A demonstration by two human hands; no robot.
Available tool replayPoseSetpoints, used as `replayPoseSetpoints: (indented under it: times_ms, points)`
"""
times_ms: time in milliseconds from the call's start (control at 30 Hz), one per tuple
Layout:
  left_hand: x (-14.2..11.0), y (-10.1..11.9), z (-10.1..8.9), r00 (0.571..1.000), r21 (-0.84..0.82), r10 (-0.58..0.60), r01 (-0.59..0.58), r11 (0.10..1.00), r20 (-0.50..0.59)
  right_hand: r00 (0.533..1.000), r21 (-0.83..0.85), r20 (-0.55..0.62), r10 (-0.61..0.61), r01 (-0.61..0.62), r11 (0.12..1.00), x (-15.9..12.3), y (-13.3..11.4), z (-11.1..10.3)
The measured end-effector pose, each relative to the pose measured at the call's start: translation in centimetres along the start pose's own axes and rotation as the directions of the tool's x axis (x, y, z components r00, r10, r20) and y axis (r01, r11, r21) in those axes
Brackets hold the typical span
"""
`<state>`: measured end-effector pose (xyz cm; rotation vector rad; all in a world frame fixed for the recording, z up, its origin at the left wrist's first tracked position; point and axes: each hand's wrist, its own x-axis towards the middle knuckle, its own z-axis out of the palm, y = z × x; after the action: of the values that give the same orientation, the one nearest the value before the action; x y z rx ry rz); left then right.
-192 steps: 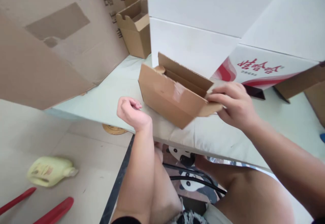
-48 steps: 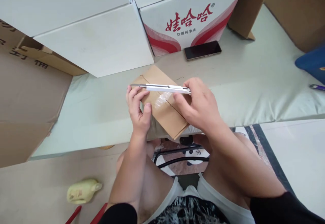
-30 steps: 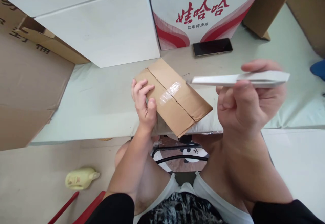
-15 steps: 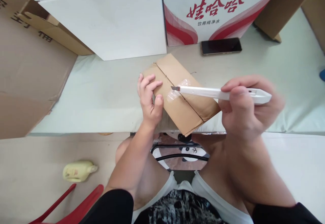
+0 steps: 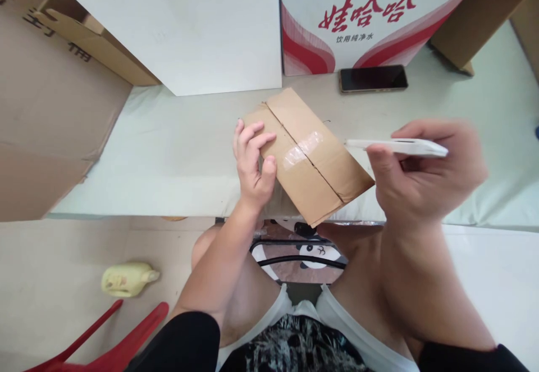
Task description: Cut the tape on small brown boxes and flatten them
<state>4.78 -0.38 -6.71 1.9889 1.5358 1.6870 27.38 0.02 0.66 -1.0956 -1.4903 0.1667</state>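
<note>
A small brown cardboard box (image 5: 324, 172) lies aslant on the pale green covered surface, its near corner at the front edge. A dark seam runs along its top, with a strip of clear tape (image 5: 303, 150) across it. My left hand (image 5: 255, 164) grips the box's left side, fingers on top and thumb at the near edge. In my right hand (image 5: 425, 169) is a white utility knife (image 5: 410, 146), held between thumb and fingers to the right of the tape. Its tip points left; I cannot make out the blade.
Behind the box stand a plain white box (image 5: 189, 35) and a white-and-red water carton (image 5: 307, 1). A phone (image 5: 374, 78) lies before the carton. Large brown cardboard (image 5: 54, 113) stands at left, more cardboard (image 5: 475, 18) at right. On the floor is a yellow bottle (image 5: 128, 280).
My right hand has drawn the knife to the right, away from the tape, and turned it. My left hand keeps its hold on the box. The view has shifted slightly.
</note>
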Motion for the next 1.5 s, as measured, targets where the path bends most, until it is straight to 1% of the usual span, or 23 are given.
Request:
replayPoseSetpoints:
  times_ms: [67,133,200,233,267,300,367,433,567,700,900,1000,1100,1200,1400,1500]
  points:
    - [0.0,0.0,0.0,1.000,0.022,-0.002,0.002,1.000,-0.001,0.991,-0.012,-0.132,-0.001,0.000,1.000,0.3,0.0,0.3]
    - [0.0,0.1,0.0,1.000,0.054,-0.018,0.018,0.998,0.003,0.963,0.058,-0.270,0.014,0.002,0.998,0.5,-0.4,0.7]
    - [0.1,0.2,0.0,0.999,0.075,-0.047,0.046,0.996,0.011,0.943,0.172,-0.327,0.064,-0.007,0.985,0.5,-1.0,1.0]
    - [0.2,0.3,0.1,0.998,0.084,-0.064,0.063,0.994,0.013,0.944,0.221,-0.321,0.078,-0.006,0.975,0.4,-1.4,1.1]
    - [0.2,0.4,0.1,0.997,0.094,-0.082,0.080,0.992,0.013,0.953,0.255,-0.290,0.084,-0.007,0.967,0.2,-1.7,1.1]
    - [0.2,0.5,0.1,0.995,0.101,-0.095,0.093,0.990,0.012,0.971,0.273,-0.228,0.072,-0.007,0.962,0.0,-1.9,1.0]
    - [0.2,0.5,0.1,0.995,0.106,-0.102,0.101,0.989,0.008,0.995,0.258,-0.103,-0.001,0.028,0.966,-0.6,-2.1,0.7]
    - [0.1,0.5,0.2,0.997,0.104,-0.078,0.077,0.992,-0.001,0.998,0.205,-0.010,-0.067,0.068,0.976,-1.0,-2.0,0.4]
    - [-0.1,-0.1,0.2,1.000,0.127,0.016,-0.015,0.992,-0.013,0.986,0.093,0.046,-0.157,0.153,0.984,-1.1,-1.5,0.1]
    - [-0.3,-0.7,0.2,0.999,0.170,0.044,-0.045,0.984,0.010,0.965,0.060,0.082,-0.250,0.246,0.967,-0.8,-1.5,0.2]
    - [-0.3,-0.7,0.0,0.996,0.111,0.094,-0.095,0.989,0.015,0.941,0.107,0.177,-0.287,0.272,0.956,-0.6,-2.1,0.5]
    - [-0.3,-0.7,0.0,0.995,0.117,0.102,-0.102,0.988,0.011,0.931,0.118,0.272,-0.245,0.221,0.968,-0.6,-2.1,0.7]
    - [-0.3,-0.6,0.1,0.994,0.133,0.111,-0.110,0.985,0.005,0.916,0.088,0.351,-0.193,0.173,0.981,-0.7,-2.1,0.8]
    - [-0.3,-0.7,0.1,0.995,0.152,0.103,-0.102,0.983,0.006,0.915,0.104,0.356,-0.191,0.165,0.981,-0.8,-2.2,0.8]
    - [-0.3,-0.7,0.3,0.993,0.112,0.118,-0.116,0.987,-0.008,0.942,0.111,0.292,-0.166,0.139,0.984,-0.8,-2.1,0.8]
    - [-0.2,-0.7,0.3,0.992,0.100,0.122,-0.120,0.988,-0.014,0.935,0.117,0.308,-0.178,0.148,0.982,-0.9,-2.0,0.9]
